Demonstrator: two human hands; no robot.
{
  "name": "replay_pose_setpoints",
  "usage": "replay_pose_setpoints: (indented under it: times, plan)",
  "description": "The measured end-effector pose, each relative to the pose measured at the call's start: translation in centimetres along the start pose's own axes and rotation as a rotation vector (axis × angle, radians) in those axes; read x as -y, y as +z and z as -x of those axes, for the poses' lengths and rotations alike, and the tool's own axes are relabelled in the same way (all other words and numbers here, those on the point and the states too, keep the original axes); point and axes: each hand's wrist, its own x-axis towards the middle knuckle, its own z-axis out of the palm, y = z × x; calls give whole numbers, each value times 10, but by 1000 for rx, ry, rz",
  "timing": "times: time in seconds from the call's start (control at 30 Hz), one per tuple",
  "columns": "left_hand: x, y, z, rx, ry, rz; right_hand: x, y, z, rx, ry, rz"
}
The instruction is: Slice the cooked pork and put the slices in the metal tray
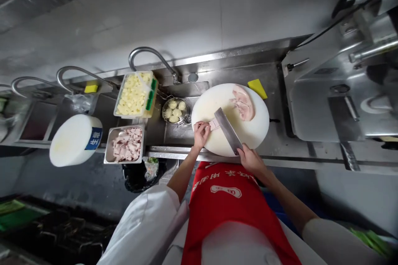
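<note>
A cleaver [228, 131] lies across the round white cutting board [217, 95], its handle end in my right hand [249, 158], whose fingers are wrapped round it. Left of the blade, a small cut piece of pale meat [214, 124] is under the fingertips of my left hand [201, 133]; those fingers are curled and press on it. A larger slab of pale pink meat [244, 103] rests on the right part of the board, apart from the blade.
Left of the board, a strainer of peeled potatoes [176, 110] sits in the sink. Further left are a tub of pale cubes [132, 95], a steel tray of cut meat [127, 144] and another round board [70, 140]. A yellow sponge [257, 88] lies behind the board.
</note>
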Motion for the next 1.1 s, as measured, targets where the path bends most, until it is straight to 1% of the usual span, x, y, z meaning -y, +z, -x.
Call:
replay_pose_setpoints:
  times: [0.1, 0.23, 0.43, 0.63, 0.8, 0.93, 1.03, 1.1]
  plan:
    - [4, 4, 0, -25, -6, 24, 17, -3, -18, 4, 1, 2]
    - [4, 7, 2, -34, -18, 35, 20, -1, -30, 16, 13, 16]
    - [3, 7, 2, -48, -22, 68, 16, 1, -34, 33, -11, 10]
    - [4, 7, 1, -47, -24, 63, 22, 0, -30, 27, -25, 14]
    - [5, 7, 1, -56, -21, 67, 35, -5, -36, 79, 12, 92]
    - [6, 7, -1, -51, -38, 74, 51, -12, -43, 85, 4, 241]
    - [6, 8, -1, -44, -47, 76, 63, -20, -41, 83, -22, 336]
    - [6, 9, 0, -39, -44, 78, 68, -26, -35, 99, -12, 357]
